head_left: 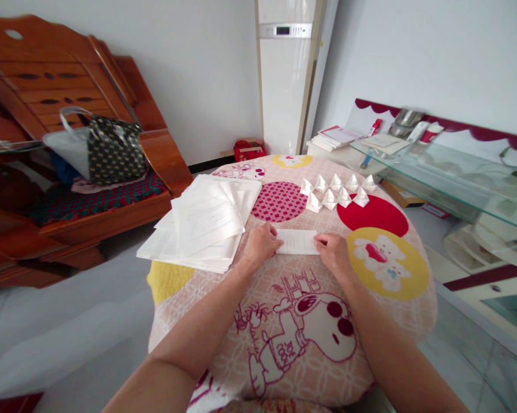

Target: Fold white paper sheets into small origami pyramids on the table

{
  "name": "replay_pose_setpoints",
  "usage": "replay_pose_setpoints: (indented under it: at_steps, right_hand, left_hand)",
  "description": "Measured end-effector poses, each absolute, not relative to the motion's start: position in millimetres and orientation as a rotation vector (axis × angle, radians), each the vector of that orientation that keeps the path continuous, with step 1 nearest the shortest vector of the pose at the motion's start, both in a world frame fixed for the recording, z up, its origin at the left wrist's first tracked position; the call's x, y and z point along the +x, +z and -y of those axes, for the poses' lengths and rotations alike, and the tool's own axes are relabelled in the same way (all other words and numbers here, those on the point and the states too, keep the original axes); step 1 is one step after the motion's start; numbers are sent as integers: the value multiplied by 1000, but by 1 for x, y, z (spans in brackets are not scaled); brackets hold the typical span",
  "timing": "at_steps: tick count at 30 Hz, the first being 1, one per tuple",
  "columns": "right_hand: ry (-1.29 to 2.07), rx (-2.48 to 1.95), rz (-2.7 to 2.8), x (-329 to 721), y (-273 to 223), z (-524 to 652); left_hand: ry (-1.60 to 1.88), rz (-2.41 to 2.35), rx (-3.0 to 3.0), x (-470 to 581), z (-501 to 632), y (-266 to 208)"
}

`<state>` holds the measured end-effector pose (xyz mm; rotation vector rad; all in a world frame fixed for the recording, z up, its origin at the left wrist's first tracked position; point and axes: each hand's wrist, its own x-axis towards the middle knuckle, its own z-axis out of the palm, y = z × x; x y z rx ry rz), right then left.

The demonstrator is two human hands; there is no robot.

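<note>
A folded sheet of white paper (pixel 298 242) lies on the cloth-covered table in front of me, a wide rectangle with faint print showing through. My left hand (pixel 262 242) grips its left end, fingers closed on the edge. At the right end, the thumb and fingers of my right hand (pixel 332 251) pinch the paper. A loose stack of printed white sheets (pixel 207 221) spreads over the table to the left of my left hand. Beyond the folded sheet, several small folded-paper boats (pixel 336 192) stand in two rows.
The round table wears a patterned cloth (pixel 301 338) with cartoon figures. On the left is a wooden bench (pixel 65 74) holding a dark patterned bag (pixel 114 149). A glass-topped stand (pixel 456 178) is close on the right. Behind the table stands a white air conditioner (pixel 284 86).
</note>
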<state>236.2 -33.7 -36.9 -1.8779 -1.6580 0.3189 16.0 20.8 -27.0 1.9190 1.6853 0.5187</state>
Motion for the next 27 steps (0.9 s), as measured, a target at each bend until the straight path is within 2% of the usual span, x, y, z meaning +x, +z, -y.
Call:
replay_pose_setpoints:
  at_steps: [10,16,19,22,27]
  right_hand:
    - [310,-1876,1665,236,-38,33]
    - [303,-1887,1684,237,-39,32]
    - [265,-1876,1723,237,-40,32]
    - [202,-1891,1763,236,-42,33]
    - [98,-1968,1825,231,-43,35]
  left_hand:
    - [514,-1693,2142,17,-17,-24]
    - [799,-1219,2389,16,-26,-48]
    - [784,-940,2402,14,-33,-66]
    - [760,-877,2419,12,-37,-75]
    - [585,-878,2516,12,-32,-62]
